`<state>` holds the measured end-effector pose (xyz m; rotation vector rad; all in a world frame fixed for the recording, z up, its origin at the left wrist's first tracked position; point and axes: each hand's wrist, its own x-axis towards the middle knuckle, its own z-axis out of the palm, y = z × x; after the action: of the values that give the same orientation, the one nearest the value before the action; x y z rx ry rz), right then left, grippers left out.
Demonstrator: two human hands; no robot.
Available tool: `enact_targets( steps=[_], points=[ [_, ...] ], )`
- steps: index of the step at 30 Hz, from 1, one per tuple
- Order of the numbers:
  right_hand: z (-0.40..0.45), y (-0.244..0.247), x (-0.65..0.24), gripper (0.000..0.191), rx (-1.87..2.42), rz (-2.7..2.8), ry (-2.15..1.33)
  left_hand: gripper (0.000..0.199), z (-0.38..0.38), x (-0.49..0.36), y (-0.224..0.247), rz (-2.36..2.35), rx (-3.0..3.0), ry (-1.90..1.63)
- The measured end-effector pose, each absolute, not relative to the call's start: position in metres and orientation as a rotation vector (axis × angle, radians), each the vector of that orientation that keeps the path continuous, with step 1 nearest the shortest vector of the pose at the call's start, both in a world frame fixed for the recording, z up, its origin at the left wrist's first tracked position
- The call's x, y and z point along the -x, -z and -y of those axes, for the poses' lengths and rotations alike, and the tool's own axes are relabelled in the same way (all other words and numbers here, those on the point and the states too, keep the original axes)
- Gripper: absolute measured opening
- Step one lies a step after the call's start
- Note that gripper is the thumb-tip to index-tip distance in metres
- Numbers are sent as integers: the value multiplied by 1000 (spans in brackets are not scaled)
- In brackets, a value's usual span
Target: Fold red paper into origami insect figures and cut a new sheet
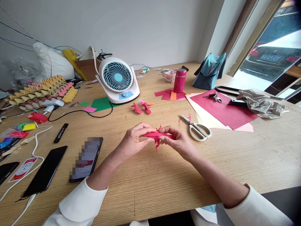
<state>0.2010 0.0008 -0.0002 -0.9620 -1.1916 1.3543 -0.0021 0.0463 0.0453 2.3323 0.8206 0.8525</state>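
Between both hands is a red folded paper piece (pixel 155 135) with thin cut strips sticking out above and below its middle. My left hand (pixel 138 137) pinches its left end between thumb and fingers. At the right end, my right hand (pixel 176 140) grips it the same way, and the fingers hide part of the paper. White-handled scissors (pixel 199 130) lie on the wooden table (pixel 150 188) to the right of my right hand, blades pointing up and left. Beyond the hands rest small red cut-paper figures (pixel 141 108).
A white fan (pixel 117 78) stands at the back, its black cord running left. Phones (pixel 45 171) and a black marker (pixel 61 133) lie at left. Red paper sheets (pixel 225 108) with keys on top lie at right, near a pink flask (pixel 180 80) and a blue bag (pixel 209 72).
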Motion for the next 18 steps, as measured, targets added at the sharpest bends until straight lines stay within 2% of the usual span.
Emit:
enact_targets(
  steps=[3,7,18],
  points=[
    [1,-1,-204,33,1054,1463,-1017,29,-46,4,-48,-831,-2347,-852],
    [3,-4,-206,22,1085,1642,-687,29,-45,4,-50,-817,-2354,-857],
    [7,-10,-205,20,1064,1660,-574,23,-43,7,-58,-698,-2469,-929]
  ],
)
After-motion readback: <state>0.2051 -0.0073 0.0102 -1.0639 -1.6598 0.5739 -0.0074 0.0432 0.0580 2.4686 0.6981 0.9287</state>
